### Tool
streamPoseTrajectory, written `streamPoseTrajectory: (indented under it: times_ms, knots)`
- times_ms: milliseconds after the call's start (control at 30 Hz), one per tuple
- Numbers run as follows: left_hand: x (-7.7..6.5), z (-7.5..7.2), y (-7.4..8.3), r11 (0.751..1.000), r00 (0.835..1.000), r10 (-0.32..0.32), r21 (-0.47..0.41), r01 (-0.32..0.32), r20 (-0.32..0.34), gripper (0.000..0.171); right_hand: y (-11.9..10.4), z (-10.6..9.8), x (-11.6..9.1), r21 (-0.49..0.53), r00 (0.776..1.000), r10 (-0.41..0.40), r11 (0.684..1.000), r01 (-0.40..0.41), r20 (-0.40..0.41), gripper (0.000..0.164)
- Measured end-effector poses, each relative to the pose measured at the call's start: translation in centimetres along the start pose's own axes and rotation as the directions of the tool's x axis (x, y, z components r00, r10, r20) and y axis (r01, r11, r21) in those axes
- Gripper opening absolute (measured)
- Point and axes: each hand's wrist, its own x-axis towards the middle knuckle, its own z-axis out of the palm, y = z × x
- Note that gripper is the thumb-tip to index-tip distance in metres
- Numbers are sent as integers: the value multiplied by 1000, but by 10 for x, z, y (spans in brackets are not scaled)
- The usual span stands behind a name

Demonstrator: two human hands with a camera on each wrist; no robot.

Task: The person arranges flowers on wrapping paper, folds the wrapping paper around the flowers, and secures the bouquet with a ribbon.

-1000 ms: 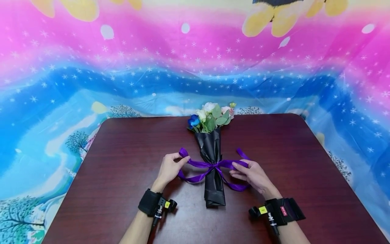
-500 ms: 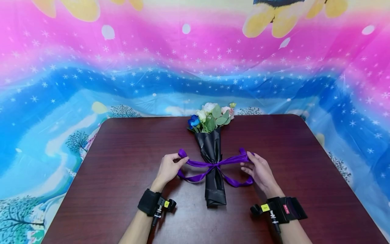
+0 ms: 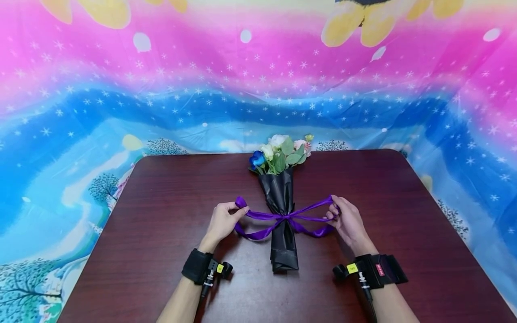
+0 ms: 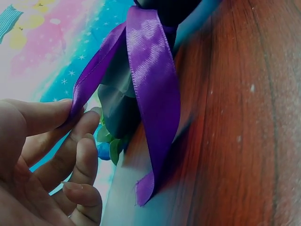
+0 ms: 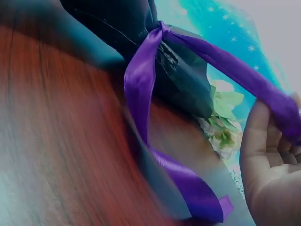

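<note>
A bouquet in black wrapping paper (image 3: 278, 190) lies on the table, its flowers (image 3: 280, 154) at the far end. Purple satin ribbon (image 3: 262, 216) is tied round its narrow middle, with loops or strands spreading to both sides. On the left, my left hand (image 3: 221, 223) pinches the upper strand between thumb and forefinger. A second strand hangs beside it, its cut end (image 4: 145, 189) seen in the left wrist view. My right hand (image 3: 349, 223) grips the upper right loop with curled fingers. Below it a loose tail (image 5: 188, 181) curves over the tabletop.
The dark red-brown wooden table (image 3: 173, 188) has its far edge just behind the flowers. A printed cloth backdrop (image 3: 258, 89) with snowflakes stands behind and along both sides. Each wrist wears a black strap (image 3: 198, 267) with a small camera.
My right hand has moved right and slightly up along the ribbon, drawing its upper right part out into a taut, narrow loop. My left hand has barely moved and the bouquet stays in place.
</note>
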Motion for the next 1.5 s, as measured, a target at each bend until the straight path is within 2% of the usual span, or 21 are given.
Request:
streamPoseTrajectory:
  times_ms: [233, 433, 600, 700, 900, 1067, 1200, 1300, 1500]
  knots:
    - [1, -1, 0, 1000, 1000, 2, 23, -2, 0, 18, -2, -1, 6, -162, 999, 4, 987, -12, -47, 32]
    - [2, -2, 0, 999, 1000, -4, 36, 4, 6, 18, 2, -6, 8, -368, 990, -51, 930, -1, -131, 33]
    - [0, -2, -1, 997, 1000, -5, 74, 6, -6, 19, 8, -12, 5, -441, 974, -101, 897, 1, -204, 32]
    - [-1, -2, -2, 995, 999, -23, 98, 25, -23, 16, 11, -16, 2, -452, 965, -113, 892, -5, -235, 30]
    - [-6, -3, -3, 986, 989, -114, 114, 124, -90, 16, 15, -19, 1, -444, 965, -89, 896, -31, -247, 25]
    - [-7, -4, -5, 977, 969, -157, 111, 180, -189, 17, 15, -18, 2, -456, 967, -73, 889, -48, -244, 21]
    - [-7, -4, -5, 971, 948, -199, 80, 225, -248, 18, 13, -16, 3, -412, 957, -51, 908, -76, -287, 19]
    - [-6, -2, -4, 971, 942, -208, 63, 232, -264, 21, 9, -14, 3, -358, 943, -44, 930, -81, -329, 19]
    - [-6, 1, -4, 973, 939, -189, 71, 218, -287, 19, 5, -18, 5, -335, 955, -3, 937, -101, -297, 18]
